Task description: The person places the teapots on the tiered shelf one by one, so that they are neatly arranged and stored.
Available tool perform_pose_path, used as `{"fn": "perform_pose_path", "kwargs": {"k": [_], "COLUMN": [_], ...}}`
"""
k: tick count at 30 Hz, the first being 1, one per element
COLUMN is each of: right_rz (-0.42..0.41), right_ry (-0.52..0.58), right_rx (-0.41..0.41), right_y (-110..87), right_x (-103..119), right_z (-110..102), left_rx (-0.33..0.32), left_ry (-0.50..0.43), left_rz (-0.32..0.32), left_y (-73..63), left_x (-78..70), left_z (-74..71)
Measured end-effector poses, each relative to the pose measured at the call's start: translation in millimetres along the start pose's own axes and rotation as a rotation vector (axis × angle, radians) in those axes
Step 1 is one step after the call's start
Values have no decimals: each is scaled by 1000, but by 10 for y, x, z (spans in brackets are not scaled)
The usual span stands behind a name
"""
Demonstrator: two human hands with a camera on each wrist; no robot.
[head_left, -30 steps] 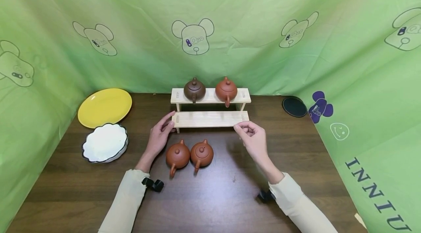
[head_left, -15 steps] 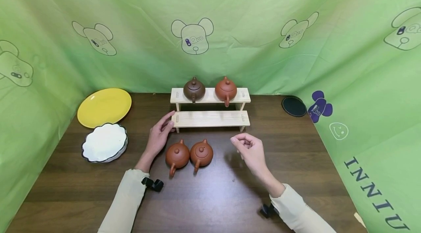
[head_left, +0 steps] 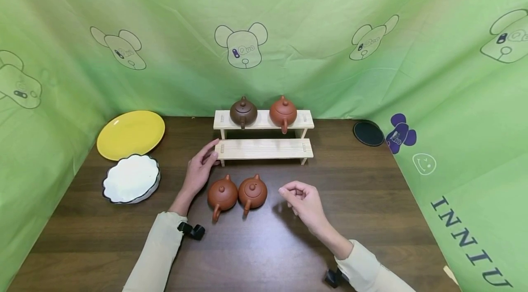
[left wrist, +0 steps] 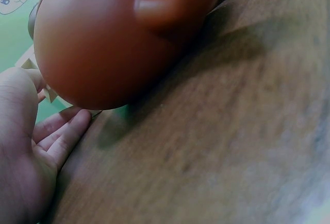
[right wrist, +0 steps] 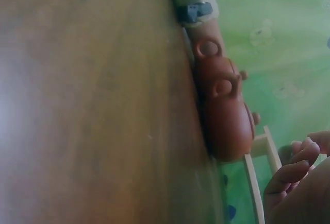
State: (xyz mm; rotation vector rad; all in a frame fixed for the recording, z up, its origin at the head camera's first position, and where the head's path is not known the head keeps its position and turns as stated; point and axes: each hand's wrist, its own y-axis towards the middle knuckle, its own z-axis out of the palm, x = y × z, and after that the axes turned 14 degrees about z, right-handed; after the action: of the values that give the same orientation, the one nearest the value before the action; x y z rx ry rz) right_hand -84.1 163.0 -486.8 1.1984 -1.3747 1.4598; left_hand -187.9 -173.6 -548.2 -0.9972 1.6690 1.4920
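My left hand (head_left: 199, 173) touches the left end of the lower shelf of a pale wooden two-step stand (head_left: 264, 149), its fingers fairly straight. Two reddish-brown clay teapots stand side by side in front of the stand: the left teapot (head_left: 222, 195) and the right teapot (head_left: 253, 192), handles toward me. My right hand (head_left: 304, 205) hovers to the right of them, fingers loosely curled and holding nothing. On the upper shelf sit a dark brown teapot (head_left: 244, 113) and a reddish teapot (head_left: 283, 112). A teapot (left wrist: 124, 44) fills much of the left wrist view, partly covering the left fingers.
At the left lie a yellow oval plate (head_left: 132, 135) and a white scalloped dish (head_left: 132, 179) with a dark rim. A black round coaster (head_left: 369, 133) lies at the back right. Green printed cloth (head_left: 247, 3) encloses the wooden table (head_left: 247, 255).
My right hand has left the right end of the lower shelf and moved toward me and left, closer to the front teapots. The left hand has stayed at the shelf's end.
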Motion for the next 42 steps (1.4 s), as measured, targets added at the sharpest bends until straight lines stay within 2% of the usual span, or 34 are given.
{"fn": "perform_pose_path", "kwargs": {"k": [2,4,10,16,19,23,27,30,34,39,42], "right_rz": [11,24,52,76,80,104,134,145,155,183,190], "right_ry": [-8,-17,-51,-79,-82,-93,-117,-131,-136,-141,-148], "right_rx": [22,47,149,234,273,327,387,427,454,472,474], "right_y": [-16,-30,-54,-60,-75,-94,-102,-108,-109,-106,-106], "right_x": [-23,-40,-82,-141,-160,-187,-212,-221,-233,-241,-238], "right_z": [18,36,77,110,129,154,182,201,232,272,286], "left_rx": [-9,0,-5,-6,-18,-1,2,-8,-4,16,23], "left_ry": [-12,25,10,16,0,9,-16,-35,-5,47,45], "left_rz": [3,-18,-13,0,-2,-8,-23,-13,-2,-80,-99], "left_y": [-1,3,0,-2,-1,-6,-3,6,6,21,26], "left_x": [4,-74,-18,-54,-17,9,160,195,28,-133,-168], "left_z": [1,25,14,21,9,-4,-31,-35,-3,33,38]}}
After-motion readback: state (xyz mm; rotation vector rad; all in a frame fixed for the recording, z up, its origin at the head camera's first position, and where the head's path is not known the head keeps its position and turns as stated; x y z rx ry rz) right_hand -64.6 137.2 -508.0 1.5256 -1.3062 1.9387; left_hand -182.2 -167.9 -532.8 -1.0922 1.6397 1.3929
